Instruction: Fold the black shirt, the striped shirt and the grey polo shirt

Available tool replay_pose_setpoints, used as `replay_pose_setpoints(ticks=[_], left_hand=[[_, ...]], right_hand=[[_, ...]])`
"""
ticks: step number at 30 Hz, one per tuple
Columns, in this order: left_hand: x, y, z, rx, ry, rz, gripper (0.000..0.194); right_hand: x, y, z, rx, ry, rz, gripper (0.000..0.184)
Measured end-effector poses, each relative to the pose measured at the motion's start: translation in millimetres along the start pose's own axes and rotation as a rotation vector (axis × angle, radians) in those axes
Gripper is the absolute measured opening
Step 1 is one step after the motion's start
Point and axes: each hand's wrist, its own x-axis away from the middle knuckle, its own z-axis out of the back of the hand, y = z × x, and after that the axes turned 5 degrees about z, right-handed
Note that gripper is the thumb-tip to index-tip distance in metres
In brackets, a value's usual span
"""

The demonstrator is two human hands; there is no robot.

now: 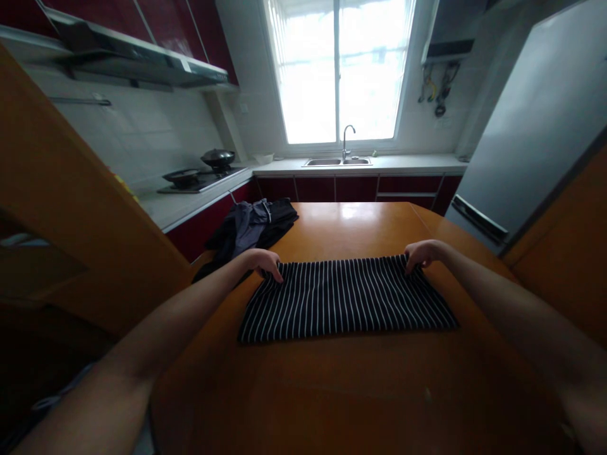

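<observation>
A black cloth with white stripes (344, 297) lies spread on the wooden table (332, 392), its near edge flat on the wood. My left hand (266, 261) pinches its far left corner, the thumb on top. At the far right corner my right hand (421, 254) grips the fabric in the same way. The far edge runs nearly straight between the two hands. Whether the cloth is folded in layers, I cannot tell.
Dark clothes (253, 224) lie in a heap on the table's far left edge. Beyond stand a counter with a sink (336, 162), a stove (203, 180) with two pans, and a refrigerator (531, 120) on the right. A wooden panel (80, 183) rises at my left.
</observation>
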Motion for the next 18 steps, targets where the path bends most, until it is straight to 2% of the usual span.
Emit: replay_pose_setpoints(ticks=[5,8,10,13,15,18], left_hand=[[-1.1,4.1,-2.2,-0.016,0.039,0.002,0.037],[1.3,6.4,9.4,-0.018,0.097,-0.021,0.032],[3.9,10.2,25.8,-0.019,0.163,-0.042,0.030],[11.1,21.1,62.0,-0.019,0.300,-0.095,0.029],[19.4,30.0,89.7,-0.019,0.405,-0.136,0.027],[36.2,38.7,124.5,-0.038,0.621,-0.214,0.023]], right_hand=[[4.3,-0.4,5.6,-0.035,0.017,-0.070,0.026],[6.9,-1.4,17.5,-0.051,0.041,-0.075,0.024],[7.2,-3.8,30.7,-0.051,0.079,-0.069,0.024],[7.2,-11.1,58.4,-0.034,0.177,-0.058,0.020],[10.1,-17.6,80.4,0.012,0.321,-0.023,0.016],[22.9,-25.7,110.7,0.156,0.653,0.103,0.011]])
